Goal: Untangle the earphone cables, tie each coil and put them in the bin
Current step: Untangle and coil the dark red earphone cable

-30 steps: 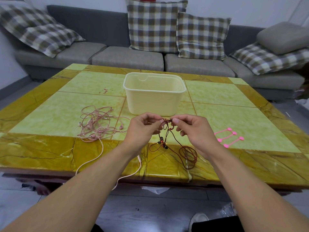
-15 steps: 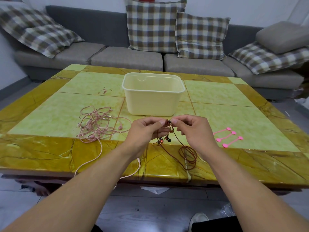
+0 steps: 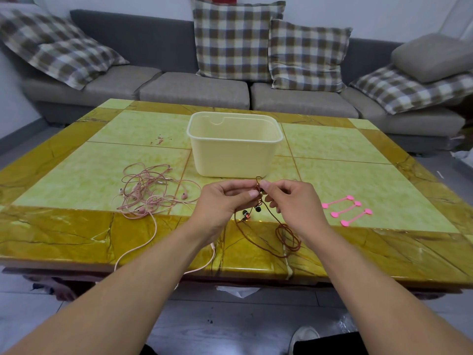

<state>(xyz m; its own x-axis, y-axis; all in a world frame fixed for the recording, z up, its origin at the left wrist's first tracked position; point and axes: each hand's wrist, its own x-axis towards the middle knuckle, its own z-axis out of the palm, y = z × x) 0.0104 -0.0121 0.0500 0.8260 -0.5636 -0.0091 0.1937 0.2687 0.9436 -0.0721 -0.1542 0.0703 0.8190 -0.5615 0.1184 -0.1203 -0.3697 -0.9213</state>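
Left hand (image 3: 225, 201): fingers curled, thumb and forefinger pinching the knotted part of the thin dark red-brown earphone cable (image 3: 286, 234), held just above the near middle of the tiled yellow-green stone surface (image 3: 76, 226).
Right hand (image 3: 294, 201): fingers curled likewise, pinching the same knot from the right; the two sets of fingertips nearly touched.
Cable position: a small loop stood up above the pinch; two black earbuds (image 3: 252, 212) hung just below the hands; the remainder trailed down to a loose coil lying on the surface near the right wrist.
Cable axis: judged to run roughly from the knot, far, to the coil, near and slightly right; the earbuds pointed downward.
Step in hand: untangling, judged early. The knot would best be eased open by feeding slack through the loop, not by pulling the ends apart.
Pink tangled earphone cable (image 3: 153, 193): on the left, untouched, one end hanging over the near edge.
Three pink silicone cable ties (image 3: 345, 210): on the right, unused.
Pale yellow rectangular plastic bin (image 3: 234, 149): beyond the hands, nothing visible in it.
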